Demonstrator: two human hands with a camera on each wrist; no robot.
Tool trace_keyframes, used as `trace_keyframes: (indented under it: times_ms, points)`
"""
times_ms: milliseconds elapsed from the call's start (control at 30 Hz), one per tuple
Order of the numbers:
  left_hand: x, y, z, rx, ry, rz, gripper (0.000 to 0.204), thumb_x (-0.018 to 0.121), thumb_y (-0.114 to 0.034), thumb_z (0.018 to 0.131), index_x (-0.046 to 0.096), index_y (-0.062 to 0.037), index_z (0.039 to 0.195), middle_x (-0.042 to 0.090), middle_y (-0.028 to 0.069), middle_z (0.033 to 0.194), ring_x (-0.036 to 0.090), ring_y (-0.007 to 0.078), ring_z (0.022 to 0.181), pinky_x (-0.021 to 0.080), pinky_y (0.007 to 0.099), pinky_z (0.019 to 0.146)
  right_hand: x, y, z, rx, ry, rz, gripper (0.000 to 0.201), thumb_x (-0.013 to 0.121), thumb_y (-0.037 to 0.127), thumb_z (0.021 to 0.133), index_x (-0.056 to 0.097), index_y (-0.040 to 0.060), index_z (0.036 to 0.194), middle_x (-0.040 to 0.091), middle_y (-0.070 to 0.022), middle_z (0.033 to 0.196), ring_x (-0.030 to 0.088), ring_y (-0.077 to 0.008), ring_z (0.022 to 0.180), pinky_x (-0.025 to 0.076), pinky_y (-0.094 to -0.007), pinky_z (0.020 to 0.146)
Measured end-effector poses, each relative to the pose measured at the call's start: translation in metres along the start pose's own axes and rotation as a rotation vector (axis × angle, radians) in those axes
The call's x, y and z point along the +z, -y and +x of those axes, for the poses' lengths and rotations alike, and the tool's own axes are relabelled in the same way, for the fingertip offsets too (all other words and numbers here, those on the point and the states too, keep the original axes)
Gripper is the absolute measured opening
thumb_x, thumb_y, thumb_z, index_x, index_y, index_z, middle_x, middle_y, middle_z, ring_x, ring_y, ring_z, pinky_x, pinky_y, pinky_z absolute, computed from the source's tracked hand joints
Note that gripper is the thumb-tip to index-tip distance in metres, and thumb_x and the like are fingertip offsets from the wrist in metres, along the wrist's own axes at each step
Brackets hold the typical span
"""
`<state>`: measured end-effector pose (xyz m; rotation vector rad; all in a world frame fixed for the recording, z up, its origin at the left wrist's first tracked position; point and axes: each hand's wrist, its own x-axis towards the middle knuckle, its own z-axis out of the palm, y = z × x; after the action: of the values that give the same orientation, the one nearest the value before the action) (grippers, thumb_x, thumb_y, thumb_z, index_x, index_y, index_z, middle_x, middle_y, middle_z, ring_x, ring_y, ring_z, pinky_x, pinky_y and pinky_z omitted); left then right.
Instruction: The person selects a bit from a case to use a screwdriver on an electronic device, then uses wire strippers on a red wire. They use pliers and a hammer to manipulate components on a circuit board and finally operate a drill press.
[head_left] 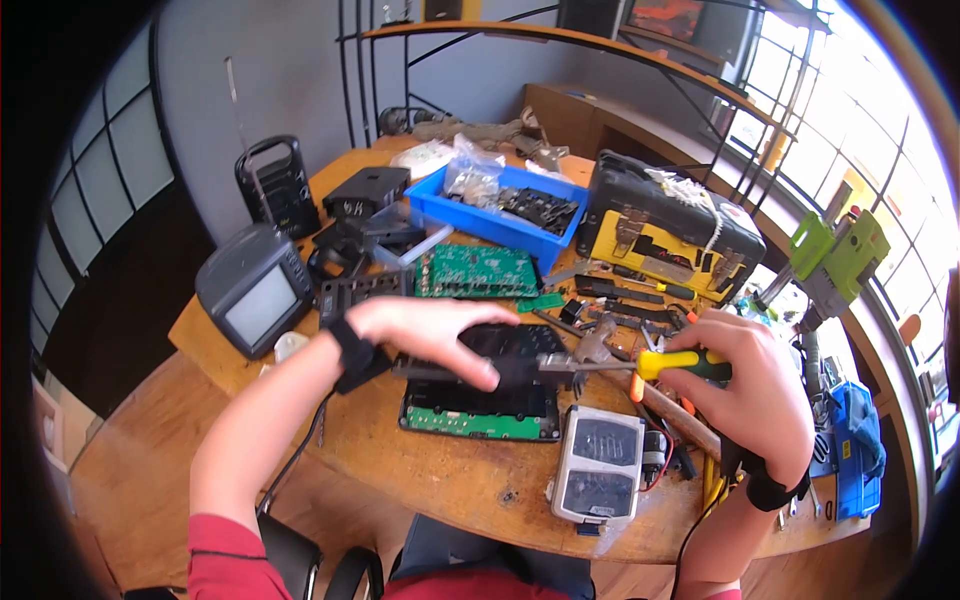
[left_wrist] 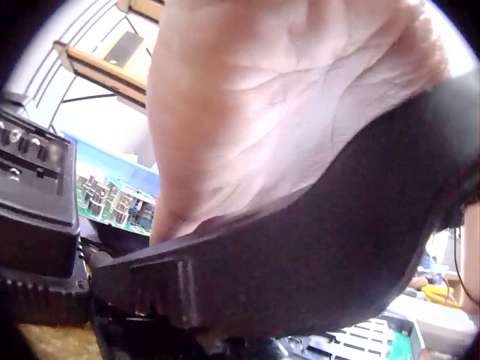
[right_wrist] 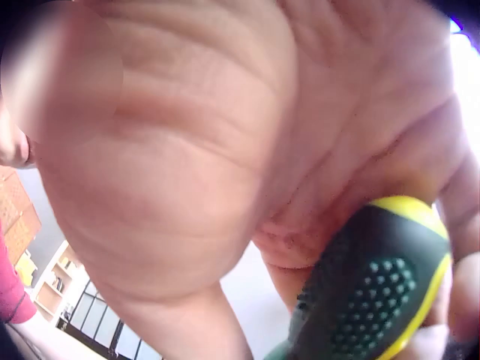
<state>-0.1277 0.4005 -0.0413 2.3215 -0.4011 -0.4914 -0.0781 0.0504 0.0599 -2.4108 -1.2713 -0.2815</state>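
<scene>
My right hand (head_left: 755, 385) grips a screwdriver (head_left: 685, 364) by its yellow and dark green handle, with the shaft pointing left. The textured end of that handle fills the lower right of the right wrist view. My left hand (head_left: 425, 335) reaches over a flat black electronic device (head_left: 480, 400), thumb and fingers spread apart. A green circuit board (head_left: 465, 424) shows along the device's near edge. Between the left thumb and the screwdriver shaft is a dark, blurred shape (head_left: 520, 371). The left palm (left_wrist: 262, 112) shows in the left wrist view, its fingertips hidden.
Behind the device lie a green circuit board (head_left: 478, 271) and a blue tray (head_left: 490, 215) of parts. A black and yellow toolbox (head_left: 670, 230) stands back right. A small grey-framed screen (head_left: 255, 290) is at left. Near the front sits a grey case (head_left: 600, 465), beside a hammer (head_left: 680, 418).
</scene>
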Motion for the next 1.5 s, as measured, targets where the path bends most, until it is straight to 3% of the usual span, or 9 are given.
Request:
trace_keyframes:
  times_ms: [100, 167, 300, 367, 433, 633, 767, 1000, 1500]
  points:
    - [0.031, -0.004, -0.008, 0.078, -0.138, 0.365, 0.119, 0.089, -0.054, 0.071, 0.031, 0.0019, 0.158, 0.040, 0.0279, 0.156, 0.039, 0.0416, 0.147, 0.031, 0.0474, 0.124, -0.002, -0.001, 0.006, -0.031, -0.056, 0.021, 0.024, 0.081, 0.023, 0.079, 0.076, 0.0044, 0.094, 0.071, -0.0138, 0.090, 0.070, -0.0359, 0.086, 0.054, -0.0422, 0.077]
    - [0.049, -0.002, -0.010, 0.118, -0.225, 0.511, 0.123, 0.090, -0.055, 0.069, 0.028, 0.0038, 0.158, 0.037, 0.0281, 0.158, 0.036, 0.0427, 0.148, 0.028, 0.0488, 0.125, 0.001, -0.003, 0.012, -0.060, -0.057, -0.008, 0.025, 0.079, 0.025, 0.081, 0.075, 0.0036, 0.093, 0.072, -0.0137, 0.091, 0.071, -0.0355, 0.087, 0.056, -0.0429, 0.078]
    - [0.052, -0.009, -0.012, 0.087, -0.206, 0.496, 0.122, 0.089, -0.055, 0.069, 0.029, 0.0046, 0.157, 0.033, 0.0266, 0.162, 0.032, 0.0428, 0.151, 0.025, 0.0492, 0.126, 0.023, -0.018, 0.012, -0.165, -0.113, 0.001, 0.021, 0.073, 0.021, 0.082, 0.071, -0.0006, 0.079, 0.069, -0.0184, 0.077, 0.070, -0.0378, 0.076, 0.057, -0.0454, 0.072]
    - [0.053, -0.009, -0.012, 0.046, -0.186, 0.542, 0.122, 0.087, -0.056, 0.070, 0.027, -0.0024, 0.161, 0.034, 0.0278, 0.162, 0.030, 0.0446, 0.152, 0.025, 0.0521, 0.126, 0.025, -0.021, 0.012, -0.073, 0.024, -0.070, 0.022, 0.075, 0.022, 0.083, 0.075, 0.0022, 0.093, 0.073, -0.0147, 0.090, 0.071, -0.0341, 0.089, 0.056, -0.0430, 0.079]
    - [0.054, -0.014, -0.010, 0.020, -0.117, 0.546, 0.123, 0.088, -0.056, 0.068, 0.027, -0.0047, 0.162, 0.030, 0.0275, 0.164, 0.027, 0.0453, 0.154, 0.023, 0.0539, 0.126, 0.032, -0.026, 0.012, -0.120, 0.015, -0.099, 0.017, 0.072, 0.018, 0.080, 0.073, 0.0011, 0.082, 0.071, -0.0145, 0.083, 0.071, -0.0342, 0.080, 0.057, -0.0428, 0.074]
    - [0.057, -0.026, -0.004, -0.094, -0.090, 0.595, 0.130, 0.092, -0.051, 0.061, 0.026, -0.0063, 0.163, 0.023, 0.0284, 0.166, 0.022, 0.0480, 0.155, 0.021, 0.0598, 0.125, 0.061, -0.034, 0.013, -0.277, -0.156, -0.024, 0.011, 0.072, 0.011, 0.074, 0.071, 0.0020, 0.068, 0.069, -0.0158, 0.071, 0.072, -0.0314, 0.071, 0.056, -0.0377, 0.064]
    - [0.054, -0.029, 0.000, -0.137, -0.058, 0.614, 0.132, 0.093, -0.052, 0.058, 0.026, -0.0087, 0.163, 0.021, 0.0256, 0.168, 0.021, 0.0468, 0.155, 0.018, 0.0620, 0.125, 0.072, -0.036, 0.016, -0.303, -0.142, -0.007, 0.009, 0.073, 0.010, 0.074, 0.072, 0.0031, 0.068, 0.069, -0.0137, 0.068, 0.072, -0.0296, 0.070, 0.055, -0.0364, 0.063]
    - [0.045, -0.040, 0.002, -0.098, -0.049, 0.664, 0.126, 0.093, -0.048, 0.054, 0.036, -0.0108, 0.160, 0.034, 0.0203, 0.158, 0.034, 0.0449, 0.146, 0.026, 0.0566, 0.120, 0.073, -0.033, 0.019, -0.287, -0.062, -0.003, 0.006, 0.074, 0.011, 0.072, 0.073, 0.0051, 0.069, 0.069, -0.0121, 0.068, 0.073, -0.0280, 0.072, 0.055, -0.0359, 0.063]
    - [0.058, -0.025, 0.002, -0.045, -0.112, 0.670, 0.116, 0.090, -0.044, 0.055, 0.042, -0.0127, 0.157, 0.032, 0.0206, 0.162, 0.029, 0.0474, 0.149, 0.025, 0.0585, 0.122, 0.082, -0.033, 0.019, -0.323, -0.109, 0.006, 0.006, 0.072, 0.009, 0.074, 0.071, 0.0049, 0.069, 0.069, -0.0127, 0.068, 0.073, -0.0282, 0.069, 0.054, -0.0358, 0.061]
